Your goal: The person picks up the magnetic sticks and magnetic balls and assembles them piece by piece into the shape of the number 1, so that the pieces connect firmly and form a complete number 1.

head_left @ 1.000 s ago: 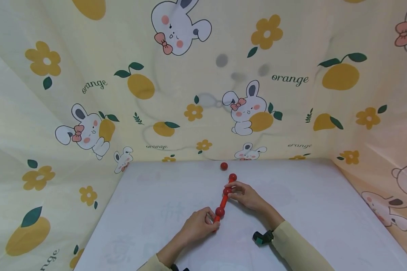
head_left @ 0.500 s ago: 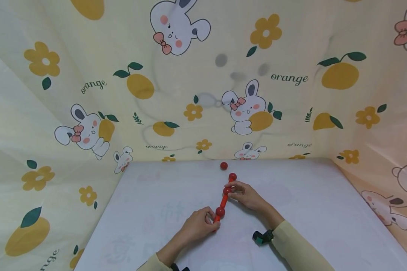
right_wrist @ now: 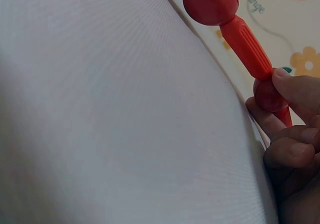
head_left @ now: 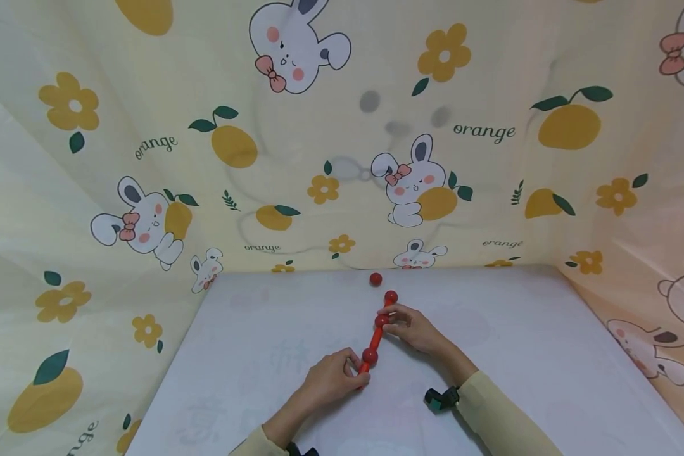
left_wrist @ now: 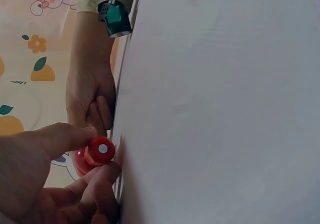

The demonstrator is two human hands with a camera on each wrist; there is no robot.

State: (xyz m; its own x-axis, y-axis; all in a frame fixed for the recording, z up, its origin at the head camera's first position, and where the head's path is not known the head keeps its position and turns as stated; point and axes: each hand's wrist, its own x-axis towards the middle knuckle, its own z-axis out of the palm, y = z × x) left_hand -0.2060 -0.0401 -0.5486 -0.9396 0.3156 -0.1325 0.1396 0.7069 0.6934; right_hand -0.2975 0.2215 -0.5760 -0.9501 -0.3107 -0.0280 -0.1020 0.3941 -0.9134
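A chain of red balls and red rods slants across the white table in the head view. At its near end my left hand [head_left: 332, 377] pinches a rod [left_wrist: 92, 155] between thumb and finger; a white dot shows on the rod's tip. My right hand [head_left: 415, 329] holds the middle ball [right_wrist: 270, 94] with thumb and fingertips. Between the hands run another rod [right_wrist: 246, 48] and the nearer ball [head_left: 370, 356]. Beyond my right hand the chain ends in a far ball [head_left: 390, 297]. A loose red ball [head_left: 375, 279] lies apart, close to the back edge.
The white table [head_left: 251, 316] meets a cloth backdrop [head_left: 296, 139] printed with rabbits, oranges and flowers, which also rises at both sides. A dark wrist camera [head_left: 441, 400] sits by my right sleeve.
Both hands keep their hold and the chain stays in place. Only the head view shifts very slightly.
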